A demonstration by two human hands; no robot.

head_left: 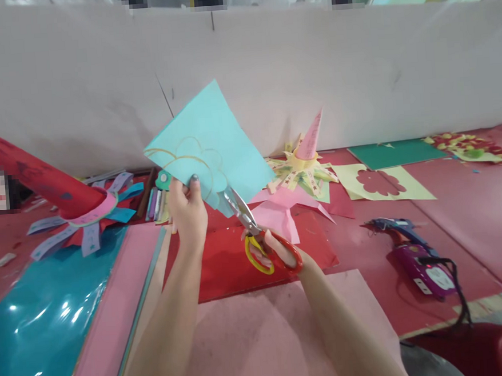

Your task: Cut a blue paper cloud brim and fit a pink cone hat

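My left hand [187, 211] pinches a light blue sheet of paper [230, 138] at its lower left edge, thumb on top. Curved, scalloped outlines in a gold tone are drawn on the sheet's lower part. In my right hand [276, 249] is a pair of scissors [247, 217] with one red and one yellow handle loop. Their blades meet the paper's lower edge, close to the drawn curve. How far apart the blades stand is hard to make out. Below the sheet lie pink paper scraps [278, 214] and a red board [234, 263].
A red cone with paper strips [80, 205] stands left, above teal plastic-wrapped sheets [49, 316]. Behind sits a pink paper cone on a strip base [310, 144]. To the right lie yellow paper with a red flower shape [379, 182], a glue gun [397, 226] and a purple power strip [424, 270].
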